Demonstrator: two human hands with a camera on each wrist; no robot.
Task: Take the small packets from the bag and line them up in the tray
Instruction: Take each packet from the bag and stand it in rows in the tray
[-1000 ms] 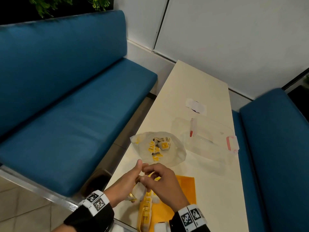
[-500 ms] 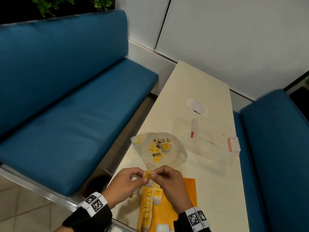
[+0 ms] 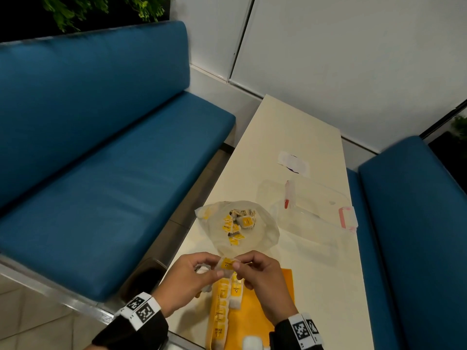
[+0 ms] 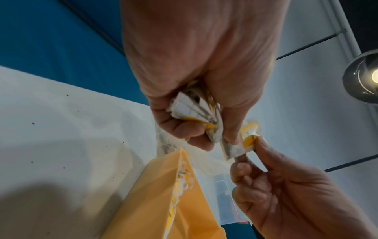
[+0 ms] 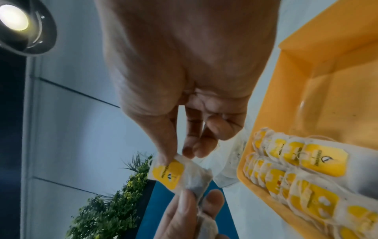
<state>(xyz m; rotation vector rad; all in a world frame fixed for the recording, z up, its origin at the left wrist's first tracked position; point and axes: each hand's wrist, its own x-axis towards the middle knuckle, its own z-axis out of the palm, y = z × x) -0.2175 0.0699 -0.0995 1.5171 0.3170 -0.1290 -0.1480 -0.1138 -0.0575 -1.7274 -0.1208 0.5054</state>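
A clear plastic bag (image 3: 262,236) of small yellow-labelled packets lies open on the table. In front of it sits a yellow tray (image 3: 285,286) with two rows of packets (image 3: 222,306) along its left side. Above the tray's far end, both hands pinch one packet (image 3: 227,264) between them. My left hand (image 3: 218,266) also grips a bunch of packets (image 4: 192,110) in its palm. My right hand (image 3: 238,262) holds the single packet (image 5: 169,173) by thumb and forefinger. The tray's right part (image 5: 306,80) is bare.
A clear lidded box (image 3: 310,210) with pink clasps stands behind and right of the bag. A white paper slip (image 3: 293,162) lies farther back. Blue benches (image 3: 101,173) flank the narrow table (image 3: 290,127). The table's left edge runs close to my left wrist.
Both hands have lifted slightly off the tray's rows. A single packet now shows between their fingertips, drawn out from the bunch in the left hand.
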